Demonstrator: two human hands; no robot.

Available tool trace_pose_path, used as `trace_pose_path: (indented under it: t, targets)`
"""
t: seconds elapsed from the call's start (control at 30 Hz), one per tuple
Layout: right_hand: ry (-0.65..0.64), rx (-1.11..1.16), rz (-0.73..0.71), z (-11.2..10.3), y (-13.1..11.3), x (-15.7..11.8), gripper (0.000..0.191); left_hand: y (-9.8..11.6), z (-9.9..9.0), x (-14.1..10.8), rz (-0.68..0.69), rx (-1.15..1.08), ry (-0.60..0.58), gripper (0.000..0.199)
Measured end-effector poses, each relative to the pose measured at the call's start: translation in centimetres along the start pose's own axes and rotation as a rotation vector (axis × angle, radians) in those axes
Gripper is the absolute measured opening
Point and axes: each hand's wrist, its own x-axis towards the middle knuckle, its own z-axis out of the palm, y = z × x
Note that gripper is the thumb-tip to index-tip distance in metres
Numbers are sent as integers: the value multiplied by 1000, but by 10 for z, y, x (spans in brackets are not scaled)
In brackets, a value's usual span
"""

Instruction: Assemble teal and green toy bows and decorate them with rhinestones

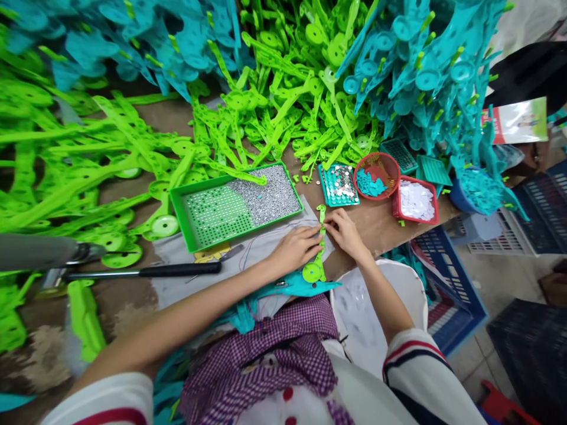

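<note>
Near the center of the frame, both hands are grasping a slim lime-green part (323, 241): the left hand (296, 247) is bringing its fingertips against one side, while the right hand (344, 232) is pinching it from the other with thumb and finger. The part is standing lengthwise in the frame, its rounded end pointing toward the bottom. Just below, a teal piece (296, 285) is lying crosswise. Left of center, a green tray (212, 221) is holding small silvery bits, gathering mostly in its right half. Right of center, a teal tray (325, 184) of silver discs, a round red basket (378, 195) of teal bits and a square red basket (415, 218) of white pieces are sitting on the tabletop (385, 229). A hammer (181, 270) is resting at left, and lime-green pieces (283, 97) are heaping across the top.
</note>
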Motion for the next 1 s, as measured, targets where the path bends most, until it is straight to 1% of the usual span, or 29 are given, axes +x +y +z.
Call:
trace_pose_path:
  t: [0.13, 0.23, 0.3, 0.43, 0.57, 0.63, 0.7, 0.77, 0.83, 0.93, 1.0]
  targets:
    - [-125, 45, -66, -12, 7, 13, 17, -1, 0, 0, 9, 31, -13, 31]
    - [-222, 85, -95, -18, 14, 22, 21, 0, 0, 0, -4, 44, -16, 32]
    - [-259, 105, -106, -21, 17, 26, 23, 1, 0, -1, -16, 41, -16, 32]
    - [-255, 96, -62, -21, 18, 31, 22, 0, 0, -1, -21, 67, -37, 32]
    - [-279, 45, -33, -20, 15, 35, 19, 0, 0, 0, -1, 108, -59, 33]
    - [-289, 9, -37, -21, 14, 36, 17, 4, -4, 1, 18, 149, -82, 31]
    - [-279, -34, -35, -22, 12, 37, 16, 12, -11, 4, 31, 233, -75, 31]
    - [-268, -71, -35, -23, 10, 37, 15, 19, -20, 8, -7, 363, -29, 37]
    - [-270, -90, -38, -23, 10, 36, 15, 23, -30, 15, -96, 486, -25, 42]
    - [-290, -82, -6, -22, 12, 38, 14, 25, -36, 25, -206, 541, -145, 32]
    - [-298, -72, 19, -22, 15, 39, 14, 28, -31, 31, -282, 491, -188, 27]
